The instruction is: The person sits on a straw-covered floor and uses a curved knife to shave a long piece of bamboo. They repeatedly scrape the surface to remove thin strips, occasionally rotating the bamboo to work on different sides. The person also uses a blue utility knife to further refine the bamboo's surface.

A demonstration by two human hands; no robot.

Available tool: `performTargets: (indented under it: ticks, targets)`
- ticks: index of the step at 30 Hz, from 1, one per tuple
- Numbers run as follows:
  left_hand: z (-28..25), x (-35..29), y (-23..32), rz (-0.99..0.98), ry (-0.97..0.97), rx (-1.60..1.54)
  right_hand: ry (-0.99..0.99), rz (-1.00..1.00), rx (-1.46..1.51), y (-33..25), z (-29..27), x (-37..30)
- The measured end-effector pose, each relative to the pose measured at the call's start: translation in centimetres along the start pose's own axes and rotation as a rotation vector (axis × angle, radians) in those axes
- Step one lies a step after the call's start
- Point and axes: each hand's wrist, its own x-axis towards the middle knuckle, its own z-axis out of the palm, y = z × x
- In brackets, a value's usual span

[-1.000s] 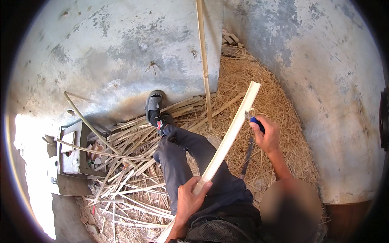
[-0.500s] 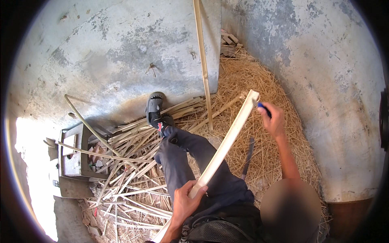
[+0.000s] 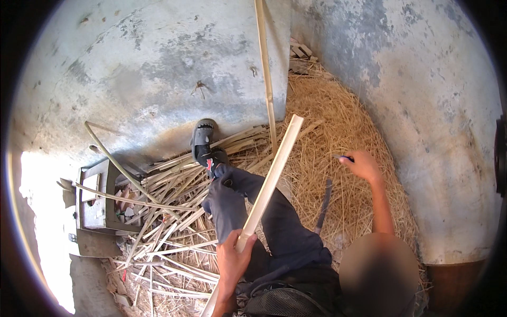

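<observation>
My left hand (image 3: pixel 232 260) is closed round the lower part of a long, pale split bamboo strip (image 3: pixel 274 171). The strip slants up across my lap, its hollow side showing and its far end in the air over the straw. Off to the right, my right hand (image 3: pixel 364 166) grips a small blue-handled knife (image 3: pixel 344 157), its short blade pointing left. Blade and bamboo are apart. Below that hand, a long dark blade (image 3: pixel 325 203) with a light handle lies on the shavings.
Thin shavings (image 3: pixel 322 100) heap up along the right wall (image 3: pixel 422 105). Many cut bamboo strips (image 3: pixel 169 222) lie at the left, beside a grey box (image 3: pixel 100 195). A tall bamboo strip (image 3: pixel 265 68) leans on the far wall (image 3: pixel 148 63). My shoe (image 3: pixel 203 134) rests near that wall.
The bamboo strip's far end has swung left, along with my left hand. My right hand has drawn the knife away from the strip's end and moved slightly lower and right.
</observation>
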Motion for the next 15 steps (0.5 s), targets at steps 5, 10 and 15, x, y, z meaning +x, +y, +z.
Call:
performTargets:
  ticks: [5,10,15]
  targets:
    - [1.8,2.0,1.5,0.053,0.031,-0.004,0.26,-0.227,0.452,-7.5,0.7,-4.2]
    - [2.7,2.5,3.4,0.093,0.007,-0.083,0.404,-0.585,0.57,-12.0,3.7,-7.4]
    - [2.3,2.0,4.1,0.088,-0.025,-0.106,0.384,-0.629,0.549,-12.8,4.1,-8.0]
